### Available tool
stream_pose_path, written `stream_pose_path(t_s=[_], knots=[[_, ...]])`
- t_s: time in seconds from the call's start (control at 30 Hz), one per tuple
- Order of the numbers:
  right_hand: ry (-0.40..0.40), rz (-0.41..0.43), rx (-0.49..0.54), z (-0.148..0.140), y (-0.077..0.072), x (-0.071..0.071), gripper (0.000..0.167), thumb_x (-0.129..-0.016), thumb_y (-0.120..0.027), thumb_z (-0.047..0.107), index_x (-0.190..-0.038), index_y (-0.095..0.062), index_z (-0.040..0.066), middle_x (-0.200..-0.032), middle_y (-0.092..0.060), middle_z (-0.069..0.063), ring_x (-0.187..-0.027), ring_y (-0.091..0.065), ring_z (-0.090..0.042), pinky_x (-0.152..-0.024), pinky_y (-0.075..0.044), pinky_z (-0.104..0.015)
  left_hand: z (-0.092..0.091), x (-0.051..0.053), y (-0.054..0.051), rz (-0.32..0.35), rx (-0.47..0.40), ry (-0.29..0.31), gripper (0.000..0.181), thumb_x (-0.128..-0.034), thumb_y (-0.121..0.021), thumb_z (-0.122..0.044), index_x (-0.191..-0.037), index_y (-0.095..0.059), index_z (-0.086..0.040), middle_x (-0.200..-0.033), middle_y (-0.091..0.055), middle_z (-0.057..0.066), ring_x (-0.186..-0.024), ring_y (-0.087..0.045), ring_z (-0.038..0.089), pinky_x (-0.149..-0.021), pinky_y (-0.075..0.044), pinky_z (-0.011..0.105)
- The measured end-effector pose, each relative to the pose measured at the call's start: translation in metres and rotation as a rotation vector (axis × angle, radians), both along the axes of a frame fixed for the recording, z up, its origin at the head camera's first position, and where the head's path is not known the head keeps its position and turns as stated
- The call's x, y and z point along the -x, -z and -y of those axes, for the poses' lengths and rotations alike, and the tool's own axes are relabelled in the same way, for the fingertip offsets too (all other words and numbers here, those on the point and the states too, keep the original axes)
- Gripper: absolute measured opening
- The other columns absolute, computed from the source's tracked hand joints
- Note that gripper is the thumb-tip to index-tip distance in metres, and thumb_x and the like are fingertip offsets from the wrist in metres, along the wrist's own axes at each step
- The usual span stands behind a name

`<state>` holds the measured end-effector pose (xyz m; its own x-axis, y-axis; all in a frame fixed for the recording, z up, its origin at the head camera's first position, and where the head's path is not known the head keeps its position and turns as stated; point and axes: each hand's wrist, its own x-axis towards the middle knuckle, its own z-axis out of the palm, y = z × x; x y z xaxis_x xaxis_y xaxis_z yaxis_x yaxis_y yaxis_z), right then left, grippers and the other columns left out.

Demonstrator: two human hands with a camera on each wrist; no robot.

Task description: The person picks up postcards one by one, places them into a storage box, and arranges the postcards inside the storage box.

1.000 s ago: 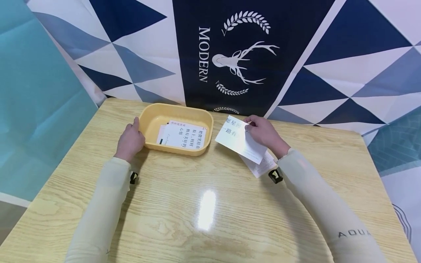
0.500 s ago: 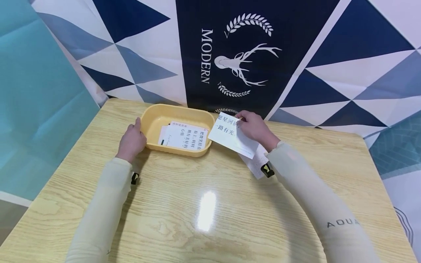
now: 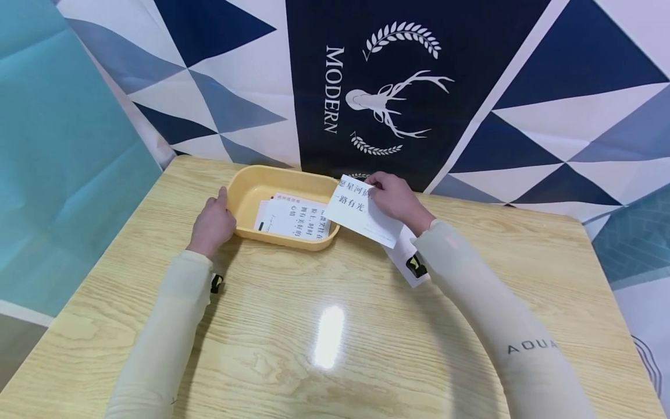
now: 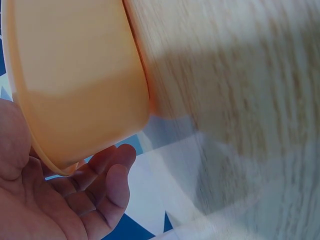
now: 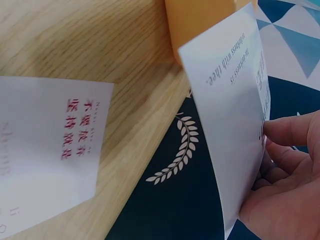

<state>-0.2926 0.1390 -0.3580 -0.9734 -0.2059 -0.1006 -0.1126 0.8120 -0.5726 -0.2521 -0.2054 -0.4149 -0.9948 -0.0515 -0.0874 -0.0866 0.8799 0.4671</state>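
A yellow plastic basin (image 3: 280, 239) stands at the back of the wooden table, with several printed cards (image 3: 293, 217) lying in it. My left hand (image 3: 213, 226) grips its left end; the left wrist view has the fingers curled beneath the rim (image 4: 22, 100). Between thumb and fingers, my right hand (image 3: 396, 201) pinches a white card (image 3: 361, 214) with dark printed characters. That card is held tilted, its left corner over the basin's right rim. Under the right wrist, another card (image 5: 50, 145) with red characters lies on the table, partly hidden in the head view.
The wooden table (image 3: 251, 337) meets a wall covering (image 3: 324, 23) with triangles and a deer head just behind the basin. A teal panel (image 3: 68, 174) hangs at the left. Glare (image 3: 330, 337) shines on the tabletop in front.
My right hand has carried the white card leftward, from beside the basin to over its right rim. My left hand has kept its grip on the basin's left end.
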Motion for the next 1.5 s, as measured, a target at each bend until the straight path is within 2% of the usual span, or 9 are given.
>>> stream_pose_path(t_s=[0.33, 0.63, 0.9, 1.3, 1.5], knots=[[-0.029, 0.027, -0.002, 0.023, -0.008, 0.009, 0.036, -0.093, -0.041, 0.013, -0.124, -0.055, 0.003, -0.122, -0.058, -0.014, -0.104, -0.051, -0.026, -0.094, -0.041, -0.039, 0.0, 0.001, 0.0, 0.007, 0.01, -0.002, 0.059, -0.0928, -0.027, -0.006, -0.148, -0.009, 0.007, -0.13, -0.038, 0.039, -0.104, -0.052, 0.047, -0.089, -0.042, 0.056], [-0.046, 0.035, -0.004, 0.041, -0.009, 0.015, 0.034, -0.093, -0.04, 0.013, -0.123, -0.056, 0.005, -0.119, -0.058, -0.012, -0.101, -0.05, -0.025, -0.092, -0.041, -0.037, -0.001, 0.001, -0.001, 0.011, -0.005, -0.003, 0.06, -0.0925, -0.026, -0.006, -0.148, -0.008, 0.006, -0.131, -0.037, 0.038, -0.105, -0.052, 0.046, -0.091, -0.042, 0.055], [-0.059, 0.012, -0.004, 0.052, -0.009, 0.018, 0.034, -0.092, -0.04, 0.013, -0.122, -0.056, 0.006, -0.118, -0.06, -0.01, -0.102, -0.051, -0.024, -0.09, -0.042, -0.035, -0.001, 0.0, -0.001, -0.002, 0.009, 0.005, 0.059, -0.0922, -0.026, -0.005, -0.147, -0.008, 0.008, -0.129, -0.038, 0.04, -0.103, -0.053, 0.046, -0.09, -0.043, 0.055], [-0.073, -0.034, 0.062, 0.073, -0.012, 0.022, 0.032, -0.092, -0.04, 0.011, -0.119, -0.056, 0.005, -0.113, -0.061, -0.01, -0.098, -0.054, -0.022, -0.086, -0.044, -0.032, 0.0, -0.001, -0.001, -0.008, 0.013, 0.004, 0.059, -0.0921, -0.026, -0.005, -0.147, -0.009, 0.009, -0.128, -0.039, 0.04, -0.102, -0.052, 0.047, -0.089, -0.043, 0.055], [-0.065, -0.036, 0.084, 0.085, -0.012, 0.022, 0.032, -0.094, -0.039, 0.013, -0.121, -0.055, 0.007, -0.116, -0.059, -0.009, -0.1, -0.053, -0.021, -0.089, -0.044, -0.033, 0.0, -0.001, 0.0, -0.017, 0.009, 0.008, 0.059, -0.0919, -0.026, -0.005, -0.147, -0.009, 0.009, -0.127, -0.039, 0.04, -0.101, -0.053, 0.046, -0.089, -0.043, 0.055]])
